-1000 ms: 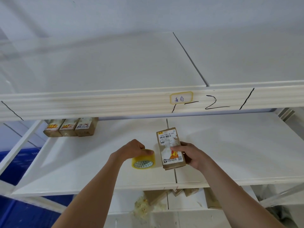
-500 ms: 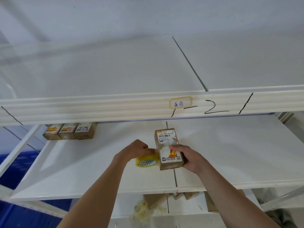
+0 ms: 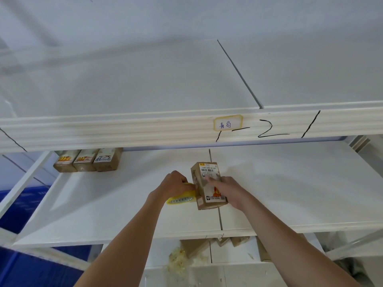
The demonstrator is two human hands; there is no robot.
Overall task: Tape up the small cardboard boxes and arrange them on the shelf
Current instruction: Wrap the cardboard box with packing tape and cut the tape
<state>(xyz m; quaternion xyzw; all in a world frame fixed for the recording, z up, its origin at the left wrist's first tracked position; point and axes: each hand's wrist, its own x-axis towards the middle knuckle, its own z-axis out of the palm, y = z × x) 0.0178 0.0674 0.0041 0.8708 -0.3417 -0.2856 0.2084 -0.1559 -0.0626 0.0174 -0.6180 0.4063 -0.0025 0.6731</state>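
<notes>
Since half a second ago the left hand (image 3: 173,186) has brought the tape (image 3: 180,198) against the left side of the box (image 3: 208,186), and the right hand (image 3: 230,191) has slid up over the label face, its fingers now lying across it.

Largest in view is the white shelf (image 3: 124,204), a metal rack with three levels showing. The top level has a ribbed front beam (image 3: 124,131) bearing one yellow-edged tag (image 3: 228,124) with blue handwriting and black marker strokes beside it. A grey seam splits both the top and middle boards. Behind the rack is a plain pale wall (image 3: 186,17); blue shows at lower left, and what it belongs to is hard to tell.

Two bare forearms reach up from below to the middle board. Both hands work at one box, which stands upright near the seam. The right hand grips it from the right side; the left is curled round one yellow roll of tape, touching the box's left face.

At the back left of the same board, three small boxes (image 3: 87,161) stand in a row, side by side and touching, each with a label on top.

On the lowest level, partly hidden under the middle board, lie several brown cardboard pieces (image 3: 196,246), perhaps four, and a clump of yellowish scraps (image 3: 178,259).
</notes>
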